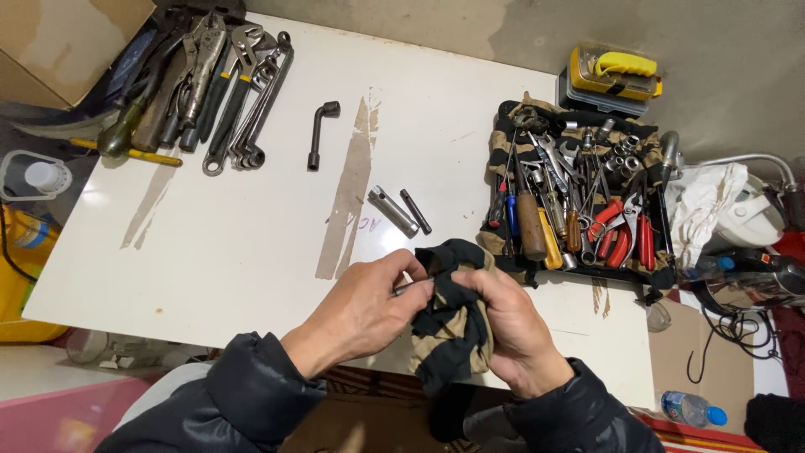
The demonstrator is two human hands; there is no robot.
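Rag [453, 323], black and tan, bunched between both hands at the near edge of the white worktop [218, 252], low centre of view. Left to right: far left corner, pile of pliers and wrenches [210, 84] with a green-handled screwdriver [126, 126]; a lone L-shaped socket wrench [321, 130] just right of it; mid-worktop, two short metal tubes [398, 210] lying side by side, apart from everything else. Left hand [369, 310] pinches a thin metal tool [412, 286], only a short silver bit showing, the rest hidden in the cloth. Right hand [511, 331] is curled tight around the rag, pressing it onto the tool. Further right, an open tool roll [579, 193] packed with screwdrivers, sockets and red-handled pliers, a yellow case [612, 77] behind it, white cloth [704, 205] at the right edge. Step in hand looks like wiping the tool down, mid-rub. Next move probably calls for a steady left pinch while the right hand slides or twists the rag along the shaft; what kind of tool it is I can't tell.
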